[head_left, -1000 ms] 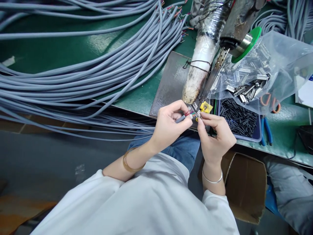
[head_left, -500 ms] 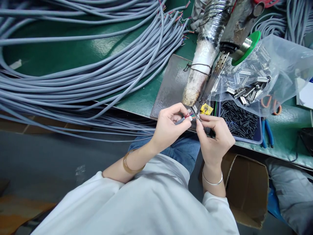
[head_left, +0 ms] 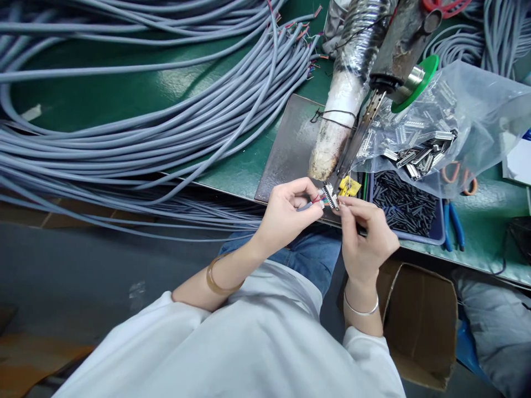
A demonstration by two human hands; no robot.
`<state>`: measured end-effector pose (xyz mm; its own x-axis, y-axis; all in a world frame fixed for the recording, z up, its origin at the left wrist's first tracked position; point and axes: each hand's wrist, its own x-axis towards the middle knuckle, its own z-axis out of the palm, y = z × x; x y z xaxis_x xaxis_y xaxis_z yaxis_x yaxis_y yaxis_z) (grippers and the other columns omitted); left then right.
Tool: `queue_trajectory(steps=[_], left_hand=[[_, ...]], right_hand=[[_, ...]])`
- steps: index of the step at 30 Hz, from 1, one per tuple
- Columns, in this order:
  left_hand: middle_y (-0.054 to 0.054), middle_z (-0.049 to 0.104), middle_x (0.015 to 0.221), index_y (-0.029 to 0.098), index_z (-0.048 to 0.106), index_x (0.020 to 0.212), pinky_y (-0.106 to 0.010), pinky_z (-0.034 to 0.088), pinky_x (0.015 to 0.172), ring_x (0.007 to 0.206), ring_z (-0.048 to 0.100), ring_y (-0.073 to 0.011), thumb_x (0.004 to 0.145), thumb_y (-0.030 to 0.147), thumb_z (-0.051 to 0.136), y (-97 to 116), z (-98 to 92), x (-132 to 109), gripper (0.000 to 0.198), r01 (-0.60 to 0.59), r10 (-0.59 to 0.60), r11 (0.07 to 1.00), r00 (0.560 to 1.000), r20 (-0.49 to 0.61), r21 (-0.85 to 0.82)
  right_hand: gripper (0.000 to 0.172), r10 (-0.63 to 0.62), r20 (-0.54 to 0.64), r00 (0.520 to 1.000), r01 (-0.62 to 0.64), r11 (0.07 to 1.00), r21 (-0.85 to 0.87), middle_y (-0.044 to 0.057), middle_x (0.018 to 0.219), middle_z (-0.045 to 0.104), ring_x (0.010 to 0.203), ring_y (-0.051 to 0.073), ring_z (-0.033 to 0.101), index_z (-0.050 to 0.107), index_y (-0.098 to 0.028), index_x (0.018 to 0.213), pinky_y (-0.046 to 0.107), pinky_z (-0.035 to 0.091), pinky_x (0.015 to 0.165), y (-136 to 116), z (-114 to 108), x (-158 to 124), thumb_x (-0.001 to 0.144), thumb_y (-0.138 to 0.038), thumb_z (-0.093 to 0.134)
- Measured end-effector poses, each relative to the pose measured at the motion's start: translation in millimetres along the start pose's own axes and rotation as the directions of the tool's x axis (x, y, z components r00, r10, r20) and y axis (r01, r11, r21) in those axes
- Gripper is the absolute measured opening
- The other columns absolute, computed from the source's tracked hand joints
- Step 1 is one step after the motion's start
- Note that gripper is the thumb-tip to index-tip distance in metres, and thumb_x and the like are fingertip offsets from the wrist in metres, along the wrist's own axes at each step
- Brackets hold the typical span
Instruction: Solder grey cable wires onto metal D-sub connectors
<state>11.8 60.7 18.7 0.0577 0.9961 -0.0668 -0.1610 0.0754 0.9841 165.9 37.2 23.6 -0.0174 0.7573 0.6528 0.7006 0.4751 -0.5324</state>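
Observation:
My left hand (head_left: 290, 213) pinches the end of a grey cable (head_left: 306, 207), whose thin coloured wires fan out at the fingertips. Against those wires lies a small metal multi-pin connector (head_left: 331, 195). The closed fingertips of my right hand (head_left: 365, 224) grip the connector's lower right edge. Right above the connector is the tip of a soldering iron (head_left: 352, 149), fixed so that it points down. A yellow block (head_left: 349, 186) sits just behind my right fingers. Whether each wire is joined to a pin is too small to tell.
Grey cables (head_left: 199, 127) cover the left of the green table. A wrapped duct (head_left: 334, 121) slants down over a dark plate (head_left: 286, 149). To the right are a solder spool (head_left: 418, 83), a bag of connectors (head_left: 468, 110), a bin of black tubes (head_left: 433, 229) and blue pliers (head_left: 456, 226).
The connector has turned slightly, so more of its metal face shows. My right fingertips have shifted a little to the right. My left hand has barely moved.

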Motion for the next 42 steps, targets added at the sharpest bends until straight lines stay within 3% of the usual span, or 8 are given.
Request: queue_trajectory(steps=[4, 7, 9, 12, 17, 28, 38, 42], left_hand=[[0.000, 0.059, 0.073, 0.015, 0.054, 0.068, -0.019, 0.025, 0.047, 0.052, 0.039, -0.0031, 0.072, 0.015, 0.068, -1, 0.6, -2, 0.015, 0.026, -0.026, 1.000, 1.000, 0.013, -0.001], [0.000, 0.060, 0.074, 0.015, 0.055, 0.068, -0.018, 0.023, 0.046, 0.050, 0.037, -0.0023, 0.071, 0.014, 0.069, 1, 0.8, -3, 0.015, 0.018, -0.018, 1.000, 1.000, 0.008, -0.006], [0.000, 0.060, 0.074, 0.015, 0.055, 0.068, -0.018, 0.024, 0.046, 0.050, 0.039, -0.0027, 0.071, 0.014, 0.069, 2, 0.4, -3, 0.015, 0.005, -0.005, 1.000, 1.000, 0.004, -0.007], [0.000, 0.060, 0.071, 0.016, 0.056, 0.069, -0.018, 0.027, 0.046, 0.052, 0.044, -0.0043, 0.073, 0.015, 0.069, 2, 0.3, -3, 0.014, -0.011, 0.010, 1.000, 1.000, -0.010, -0.005], [0.001, 0.059, 0.070, 0.016, 0.056, 0.068, -0.017, 0.031, 0.048, 0.053, 0.047, -0.0048, 0.073, 0.013, 0.069, 3, 2.4, -2, 0.013, -0.046, 0.047, 0.999, 0.998, -0.033, 0.022], [0.003, 0.056, 0.068, 0.016, 0.055, 0.068, -0.017, 0.029, 0.047, 0.051, 0.041, -0.0033, 0.073, 0.012, 0.066, 12, 7.6, -3, 0.012, -0.110, 0.120, 0.988, 0.989, -0.090, 0.108], [0.002, 0.058, 0.069, 0.017, 0.054, 0.068, -0.017, 0.030, 0.046, 0.051, 0.044, -0.0038, 0.072, 0.012, 0.067, 7, 2.9, -3, 0.015, -0.034, 0.039, 0.995, 0.998, -0.057, 0.095], [0.000, 0.060, 0.071, 0.016, 0.055, 0.069, -0.018, 0.030, 0.046, 0.052, 0.045, -0.0043, 0.073, 0.012, 0.068, 2, 1.8, -6, 0.014, -0.009, 0.011, 0.997, 1.000, -0.025, 0.076]], right_hand=[[0.005, -0.010, -0.301, 0.954, 0.044, 0.993, 0.107, -0.006, 0.060, 0.060, 0.044, 0.012, 0.059, 0.069, -0.023, 0.097, 0.027, 0.050, 0.044, 4, -11, -5, 0.093, -0.022, 0.066], [0.023, 0.009, -0.386, 0.922, 0.076, 0.976, 0.203, -0.006, 0.062, 0.061, 0.043, 0.013, 0.059, 0.063, -0.024, 0.118, 0.030, 0.055, 0.045, 3, -13, -6, 0.095, -0.020, 0.061], [0.029, 0.008, -0.334, 0.943, 0.048, 0.986, 0.158, -0.004, 0.076, 0.073, 0.058, 0.015, 0.072, 0.062, -0.024, 0.122, 0.035, 0.066, 0.066, 1, -10, -6, 0.094, -0.014, 0.061], [0.021, -0.008, -0.159, 0.987, 0.013, 0.999, 0.034, -0.001, 0.093, 0.080, 0.084, 0.017, 0.079, 0.067, -0.023, 0.106, 0.040, 0.066, 0.093, 0, -4, -8, 0.091, -0.010, 0.066], [0.015, -0.026, 0.012, 1.000, 0.025, 0.999, 0.028, 0.006, 0.107, 0.078, 0.099, 0.018, 0.077, 0.064, -0.022, 0.096, 0.031, 0.065, 0.083, 3, 3, -7, 0.088, -0.010, 0.069], [0.017, -0.029, -0.002, 1.000, 0.029, 0.999, 0.023, 0.003, 0.103, 0.079, 0.095, 0.017, 0.076, 0.066, -0.023, 0.092, 0.031, 0.062, 0.085, -3, 4, 4, 0.085, -0.008, 0.072], [0.017, -0.134, 0.062, 0.989, 0.138, 0.988, -0.063, 0.005, 0.104, 0.080, 0.093, 0.015, 0.078, 0.061, -0.022, 0.090, 0.025, 0.062, 0.081, -3, 2, -1, 0.086, -0.008, 0.070], [0.015, -0.044, 0.028, 0.999, 0.043, 0.999, 0.022, 0.005, 0.105, 0.080, 0.089, 0.017, 0.079, 0.061, -0.024, 0.097, 0.028, 0.064, 0.074, 2, -1, -10, 0.090, -0.012, 0.067]])
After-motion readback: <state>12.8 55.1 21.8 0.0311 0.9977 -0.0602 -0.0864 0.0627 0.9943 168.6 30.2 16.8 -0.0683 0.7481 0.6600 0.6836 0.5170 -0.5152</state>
